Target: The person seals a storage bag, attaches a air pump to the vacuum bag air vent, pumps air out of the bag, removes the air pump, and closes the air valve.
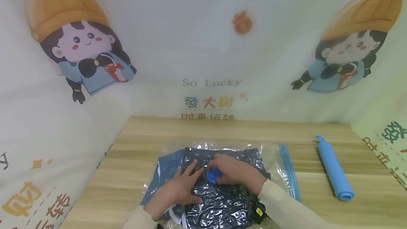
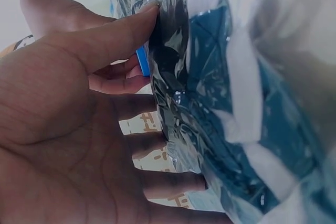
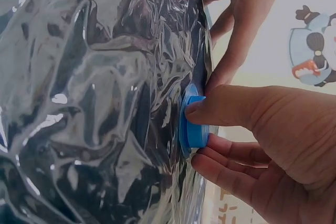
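A clear vacuum storage bag lies on the table, its plastic wrinkled over dark and blue folded cloth. On its upper face sits a round blue valve cap. My right hand grips this cap between thumb and fingers, plainly seen in the right wrist view, where the cap stands on the bag's surface. Just left of the cap, my left hand rests on the bag with fingers spread. In the left wrist view, the left hand's fingers reach straight to the plastic.
A rolled light-blue hand pump lies on the table's right side. The bag's blue zip edge runs along its right end. Printed cloth walls enclose the wooden table at the back and sides.
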`<state>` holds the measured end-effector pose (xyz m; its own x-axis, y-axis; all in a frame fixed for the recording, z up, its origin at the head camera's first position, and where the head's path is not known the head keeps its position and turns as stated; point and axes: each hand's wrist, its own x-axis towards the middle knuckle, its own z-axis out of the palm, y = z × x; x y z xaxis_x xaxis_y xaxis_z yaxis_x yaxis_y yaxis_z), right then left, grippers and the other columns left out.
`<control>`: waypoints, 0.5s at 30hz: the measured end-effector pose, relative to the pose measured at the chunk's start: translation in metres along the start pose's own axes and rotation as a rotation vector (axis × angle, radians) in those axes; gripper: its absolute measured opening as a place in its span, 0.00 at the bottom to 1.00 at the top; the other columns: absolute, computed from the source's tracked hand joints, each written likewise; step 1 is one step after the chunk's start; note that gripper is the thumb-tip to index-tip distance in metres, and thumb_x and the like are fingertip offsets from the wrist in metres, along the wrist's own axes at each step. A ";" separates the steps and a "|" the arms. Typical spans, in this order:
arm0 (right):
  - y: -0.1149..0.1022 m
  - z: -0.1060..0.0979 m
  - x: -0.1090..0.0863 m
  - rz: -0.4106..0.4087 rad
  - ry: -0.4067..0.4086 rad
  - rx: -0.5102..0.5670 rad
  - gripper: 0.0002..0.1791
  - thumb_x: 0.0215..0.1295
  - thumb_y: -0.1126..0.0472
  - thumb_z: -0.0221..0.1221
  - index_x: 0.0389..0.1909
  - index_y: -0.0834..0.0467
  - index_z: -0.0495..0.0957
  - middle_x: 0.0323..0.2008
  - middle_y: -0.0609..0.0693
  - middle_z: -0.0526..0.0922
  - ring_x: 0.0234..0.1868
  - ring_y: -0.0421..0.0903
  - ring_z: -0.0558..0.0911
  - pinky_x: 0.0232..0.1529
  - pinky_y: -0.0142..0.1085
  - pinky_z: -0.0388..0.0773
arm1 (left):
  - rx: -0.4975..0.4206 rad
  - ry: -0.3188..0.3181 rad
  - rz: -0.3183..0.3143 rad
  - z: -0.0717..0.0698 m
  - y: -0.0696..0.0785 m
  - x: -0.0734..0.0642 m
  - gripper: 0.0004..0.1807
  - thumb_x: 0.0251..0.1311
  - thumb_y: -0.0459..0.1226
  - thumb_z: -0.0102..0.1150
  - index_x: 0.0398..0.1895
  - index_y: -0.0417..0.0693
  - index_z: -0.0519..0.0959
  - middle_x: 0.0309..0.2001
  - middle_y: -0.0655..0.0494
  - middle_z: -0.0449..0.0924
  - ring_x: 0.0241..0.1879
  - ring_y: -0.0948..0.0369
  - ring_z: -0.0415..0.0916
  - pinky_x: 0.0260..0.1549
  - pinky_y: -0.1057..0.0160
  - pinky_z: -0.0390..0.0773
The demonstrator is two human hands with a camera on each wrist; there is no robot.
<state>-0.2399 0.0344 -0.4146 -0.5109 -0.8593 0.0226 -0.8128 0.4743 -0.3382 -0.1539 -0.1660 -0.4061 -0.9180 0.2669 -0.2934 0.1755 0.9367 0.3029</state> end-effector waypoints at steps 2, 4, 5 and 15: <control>-0.002 0.000 0.001 0.005 -0.008 -0.005 0.17 0.54 0.65 0.73 0.46 0.59 0.85 0.38 0.48 0.79 0.38 0.41 0.78 0.41 0.30 0.79 | -0.003 0.002 -0.004 0.001 -0.001 -0.001 0.51 0.52 0.55 0.75 0.78 0.52 0.63 0.80 0.48 0.45 0.70 0.25 0.47 0.49 0.17 0.60; -0.003 0.001 0.001 0.014 -0.017 -0.006 0.17 0.55 0.64 0.73 0.46 0.58 0.85 0.38 0.48 0.79 0.38 0.40 0.78 0.41 0.30 0.79 | -0.006 0.006 0.000 0.002 -0.001 -0.002 0.51 0.52 0.54 0.76 0.78 0.52 0.63 0.80 0.48 0.45 0.70 0.25 0.48 0.48 0.17 0.60; -0.003 0.002 0.001 0.015 -0.021 -0.006 0.17 0.55 0.63 0.73 0.47 0.58 0.85 0.38 0.47 0.80 0.38 0.40 0.78 0.41 0.30 0.79 | -0.008 0.005 0.002 0.002 -0.001 -0.002 0.51 0.51 0.54 0.76 0.78 0.52 0.63 0.80 0.48 0.45 0.70 0.25 0.48 0.47 0.17 0.60; -0.003 0.004 0.000 0.063 -0.009 -0.031 0.19 0.59 0.59 0.73 0.49 0.63 0.84 0.35 0.48 0.82 0.35 0.41 0.79 0.38 0.30 0.79 | 0.009 0.023 0.006 0.003 0.003 -0.002 0.51 0.51 0.54 0.76 0.77 0.51 0.64 0.80 0.48 0.46 0.68 0.23 0.51 0.44 0.16 0.62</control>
<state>-0.2367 0.0322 -0.4175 -0.5587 -0.8293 -0.0058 -0.7877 0.5328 -0.3094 -0.1505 -0.1633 -0.4080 -0.9250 0.2670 -0.2705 0.1839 0.9372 0.2963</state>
